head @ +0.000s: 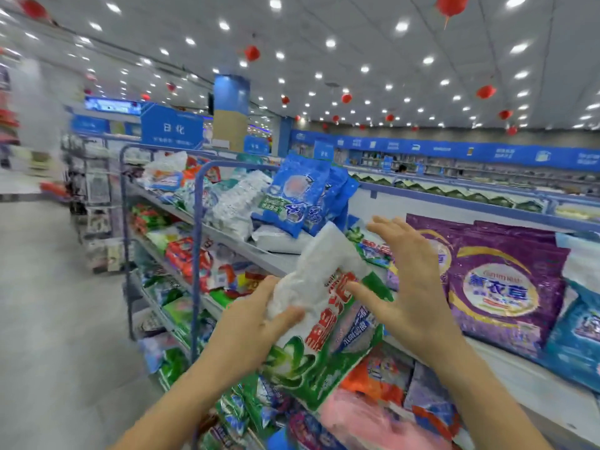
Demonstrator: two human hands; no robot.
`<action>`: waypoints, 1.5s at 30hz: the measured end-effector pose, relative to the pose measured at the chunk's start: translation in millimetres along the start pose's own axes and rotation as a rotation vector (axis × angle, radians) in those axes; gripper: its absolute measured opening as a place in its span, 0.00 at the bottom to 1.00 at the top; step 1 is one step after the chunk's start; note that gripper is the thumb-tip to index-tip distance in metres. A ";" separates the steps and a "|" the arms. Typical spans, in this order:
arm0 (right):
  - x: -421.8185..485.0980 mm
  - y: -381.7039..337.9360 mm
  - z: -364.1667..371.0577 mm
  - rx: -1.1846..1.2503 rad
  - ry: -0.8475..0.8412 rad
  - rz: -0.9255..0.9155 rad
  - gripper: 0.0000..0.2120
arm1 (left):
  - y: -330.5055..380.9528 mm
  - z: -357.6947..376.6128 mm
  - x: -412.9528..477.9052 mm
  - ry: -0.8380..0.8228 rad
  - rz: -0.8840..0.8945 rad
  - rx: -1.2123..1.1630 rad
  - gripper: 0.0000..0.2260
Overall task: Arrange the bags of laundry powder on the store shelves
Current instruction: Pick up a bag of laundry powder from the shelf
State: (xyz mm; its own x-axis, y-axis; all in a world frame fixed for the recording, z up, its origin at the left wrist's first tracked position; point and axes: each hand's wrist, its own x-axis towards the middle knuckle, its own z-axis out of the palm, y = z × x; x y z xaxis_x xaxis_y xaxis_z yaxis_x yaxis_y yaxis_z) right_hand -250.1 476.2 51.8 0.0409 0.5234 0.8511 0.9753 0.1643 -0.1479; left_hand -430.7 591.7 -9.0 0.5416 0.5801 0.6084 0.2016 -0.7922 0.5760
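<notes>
laundry powder bag (324,323) gripped by left hand (250,323).

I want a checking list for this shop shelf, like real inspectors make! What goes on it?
Surface: grey shelf, bare along its front edge.
Job's things: white-and-green bag held in front of the shelf; purple bags stand upright on it; blue bags lean further along.
Clutter: mixed bags heaped untidily on the lower shelves.
Grips: left hand grips the white-and-green bag; right hand open beside it.
Cables: nothing seen.
Surroundings: red lanterns hang from the ceiling; blue signs; grey floor.
</notes>
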 end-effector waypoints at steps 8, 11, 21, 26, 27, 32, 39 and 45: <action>74.0 33.8 68.8 -0.383 -0.571 -0.134 0.16 | -35.4 -8.6 104.5 -0.257 0.248 0.322 0.16; 97.4 61.5 82.8 -0.138 -0.618 -0.066 0.09 | -47.9 -8.1 155.9 -0.351 0.327 0.417 0.16; 171.2 129.1 118.4 0.026 -0.452 0.118 0.11 | -96.1 8.8 289.7 -0.031 0.428 0.365 0.27; 195.7 160.1 128.7 -0.054 -0.349 0.196 0.14 | -150.7 43.3 304.5 0.271 0.073 -0.415 0.29; 199.5 164.8 131.5 -0.057 -0.333 0.213 0.14 | -161.3 56.5 305.8 0.222 -0.035 -0.573 0.29; 209.6 184.9 153.8 -0.149 -0.260 0.246 0.13 | -187.8 121.5 325.3 -0.133 -0.251 -1.003 0.28; 203.5 233.6 154.1 -0.382 -0.366 0.468 0.11 | -195.4 153.8 382.5 -0.217 -0.131 -0.889 0.23; 194.0 258.7 156.1 -0.662 -0.449 0.632 0.15 | -196.7 185.7 395.1 -0.313 -0.077 -0.728 0.28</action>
State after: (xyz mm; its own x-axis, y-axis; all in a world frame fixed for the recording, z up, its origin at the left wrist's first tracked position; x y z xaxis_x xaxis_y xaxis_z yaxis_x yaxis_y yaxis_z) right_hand -23.7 750.8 100.0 0.6379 0.6415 0.4261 0.7332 -0.6751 -0.0812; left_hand -104.8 941.6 16.7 0.7735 0.4629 0.4329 -0.2776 -0.3665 0.8880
